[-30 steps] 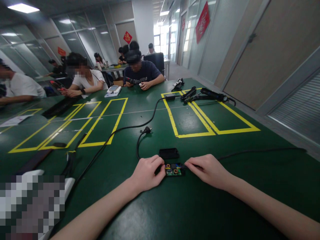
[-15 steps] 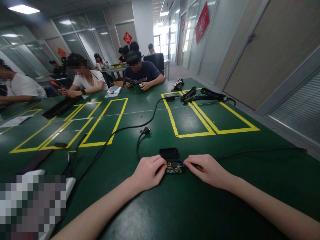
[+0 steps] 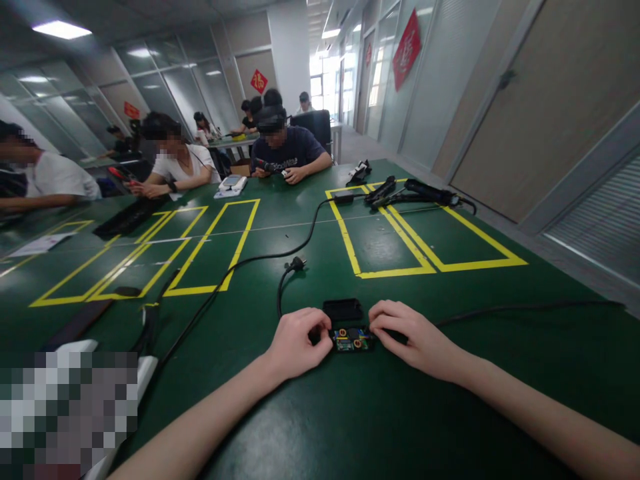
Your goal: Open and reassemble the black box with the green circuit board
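Note:
A small open black adapter case with a green circuit board [image 3: 351, 339] lies on the green table [image 3: 350, 413] in front of me. My left hand [image 3: 296, 344] curls against its left end, fingers bent onto the case. My right hand [image 3: 411, 335] presses its right end, where a black cable [image 3: 525, 308] leaves toward the right. Just behind the board lies a black lid [image 3: 343, 309]. A second black cord with a plug [image 3: 295, 265] curves away from the left end.
Yellow tape rectangles [image 3: 390, 240] mark the table. Black tools and cables [image 3: 400, 190] lie at the far right. A long black cord [image 3: 250, 260] crosses the middle. Several people sit working at the far side. A white object [image 3: 75, 348] sits near left.
Both hands stay on the case ends; the fingers have shifted slightly around the board. The view has tilted a little.

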Motion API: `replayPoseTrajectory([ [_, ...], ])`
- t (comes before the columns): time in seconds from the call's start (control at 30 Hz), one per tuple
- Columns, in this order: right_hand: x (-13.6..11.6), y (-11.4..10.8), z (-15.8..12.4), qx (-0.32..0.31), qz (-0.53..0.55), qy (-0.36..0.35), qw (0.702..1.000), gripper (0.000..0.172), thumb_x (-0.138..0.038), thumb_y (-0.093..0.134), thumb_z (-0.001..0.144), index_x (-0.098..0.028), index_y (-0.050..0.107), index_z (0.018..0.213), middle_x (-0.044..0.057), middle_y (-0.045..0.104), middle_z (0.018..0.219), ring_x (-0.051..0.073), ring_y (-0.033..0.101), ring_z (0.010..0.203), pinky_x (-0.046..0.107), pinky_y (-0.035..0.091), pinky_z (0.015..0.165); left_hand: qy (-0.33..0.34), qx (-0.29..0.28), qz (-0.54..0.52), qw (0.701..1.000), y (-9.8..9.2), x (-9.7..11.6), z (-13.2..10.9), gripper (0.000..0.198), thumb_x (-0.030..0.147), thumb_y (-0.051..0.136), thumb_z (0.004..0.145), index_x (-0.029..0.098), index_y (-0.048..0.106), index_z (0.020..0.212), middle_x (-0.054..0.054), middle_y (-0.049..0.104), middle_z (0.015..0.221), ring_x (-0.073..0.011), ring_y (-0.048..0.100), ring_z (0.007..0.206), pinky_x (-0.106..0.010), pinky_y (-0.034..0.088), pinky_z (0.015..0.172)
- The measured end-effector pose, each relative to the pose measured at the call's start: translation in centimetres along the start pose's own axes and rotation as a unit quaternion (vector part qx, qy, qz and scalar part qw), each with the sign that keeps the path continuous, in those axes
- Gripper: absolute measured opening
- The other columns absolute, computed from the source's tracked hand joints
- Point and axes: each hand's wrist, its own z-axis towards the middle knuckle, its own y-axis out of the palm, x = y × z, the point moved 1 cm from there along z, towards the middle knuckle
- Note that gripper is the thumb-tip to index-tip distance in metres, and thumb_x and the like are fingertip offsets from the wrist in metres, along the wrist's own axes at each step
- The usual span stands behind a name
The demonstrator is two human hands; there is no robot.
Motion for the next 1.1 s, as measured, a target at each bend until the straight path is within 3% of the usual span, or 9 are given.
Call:
replayPoseTrajectory([
  [0.17, 0.2, 0.05, -0.08, -0.007, 0.011, -0.001, 1.0, 0.025, -0.022, 0.047, 0.103, -0.022, 0.069, 0.093, 0.01, 0.071, 0.106, 0.022, 0.067, 0.093, 0.038, 0.055, 0.082, -0.019, 0.0, -0.017, 1.0, 0.17, -0.03, -0.11, 0.012, 0.013, 0.059, 0.08, 0.021, 0.064, 0.087, 0.005, 0.061, 0.065, -0.0111, 0.055, 0.056, -0.021, 0.044, 0.056],
  [0.43, -0.27, 0.27, -0.15, -0.005, 0.018, -0.002, 1.0, 0.024, -0.016, 0.041, 0.102, -0.022, 0.063, 0.095, 0.009, 0.071, 0.1, 0.022, 0.067, 0.089, 0.036, 0.056, 0.078, 0.046, 0.03, -0.024, 0.998, 0.06, 0.21, -0.22, 0.011, 0.013, 0.053, 0.089, 0.02, 0.06, 0.085, 0.001, 0.059, 0.072, -0.0129, 0.056, 0.062, -0.023, 0.046, 0.06],
  [0.6, -0.33, 0.12, -0.29, -0.015, 0.023, 0.003, 1.0, 0.024, -0.018, 0.042, 0.105, -0.022, 0.065, 0.099, 0.008, 0.071, 0.102, 0.021, 0.068, 0.092, 0.035, 0.057, 0.082, 0.05, 0.011, -0.023, 0.998, -0.1, 0.22, -0.16, 0.013, 0.012, 0.052, 0.094, 0.02, 0.06, 0.087, -0.001, 0.06, 0.075, -0.0142, 0.058, 0.067, -0.024, 0.049, 0.065],
  [0.83, -0.08, -0.02, -0.61, -0.047, 0.05, 0.005, 0.998, 0.008, -0.027, 0.058, 0.099, -0.022, 0.064, 0.102, 0.01, 0.07, 0.11, 0.023, 0.068, 0.1, 0.038, 0.057, 0.087, 0.015, 0.017, -0.022, 1.0, 0.44, -0.39, 0.03, 0.016, 0.015, 0.047, 0.103, 0.02, 0.061, 0.096, -0.002, 0.067, 0.086, -0.0151, 0.064, 0.074, -0.024, 0.053, 0.072],
  [1.0, 0.24, 0.19, -0.77, -0.061, 0.055, 0.004, 0.997, 0.019, -0.032, 0.072, 0.092, -0.022, 0.062, 0.104, 0.01, 0.07, 0.115, 0.026, 0.068, 0.105, 0.04, 0.056, 0.09, 0.013, 0.019, -0.008, 1.0, 0.65, -0.58, 0.0, 0.017, 0.017, 0.047, 0.105, 0.02, 0.063, 0.1, -0.003, 0.069, 0.091, -0.0158, 0.067, 0.077, -0.025, 0.055, 0.075],
  [1.1, 0.32, 0.33, -0.78, -0.052, 0.045, -0.003, 0.998, 0.015, -0.029, 0.071, 0.093, -0.022, 0.062, 0.103, 0.01, 0.071, 0.113, 0.025, 0.069, 0.102, 0.039, 0.056, 0.087, 0.023, 0.011, 0.005, 1.0, 0.75, -0.52, -0.13, 0.016, 0.017, 0.048, 0.105, 0.02, 0.063, 0.102, -0.003, 0.07, 0.093, -0.0158, 0.068, 0.078, -0.025, 0.055, 0.075],
])
